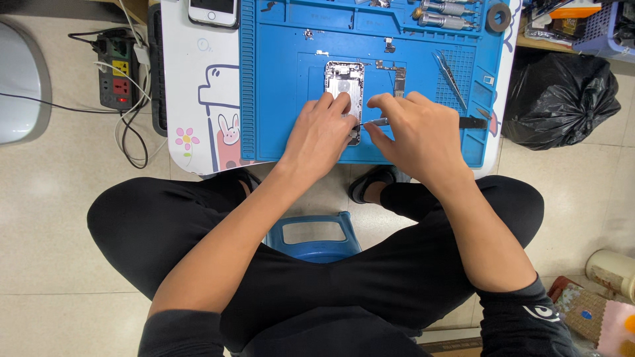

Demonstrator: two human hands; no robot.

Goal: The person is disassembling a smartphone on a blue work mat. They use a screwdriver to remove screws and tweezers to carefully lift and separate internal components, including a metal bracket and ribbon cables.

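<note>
**Tweezer work inside an opened phone housing**

Seated on a blue stool (316,233) at a low white table (198,79), working over a blue repair mat (278,79). Near the mat's middle, an opened phone housing (344,82), silver, back shell up, its lower end hidden under the fingers. Left hand (319,135) pressed on the housing's lower part, fingers bent and closed down on it to steady it. Right hand (417,132) pinched shut on slim metal tweezers (376,121), tips aimed left into the housing's lower edge; whether anything sits between the tips, too small to tell.

Likely mid-step: picking or seating 1 tiny part at the housing's bottom end. Calls next for a steady, shallow tweezer motion while the housing stays pinned flat.

Around: loose small parts (390,66) just right of the housing, a 2nd pair of tweezers (450,76) farther right, screwdrivers (446,14) along the top, a white phone (213,10) at upper left.
</note>
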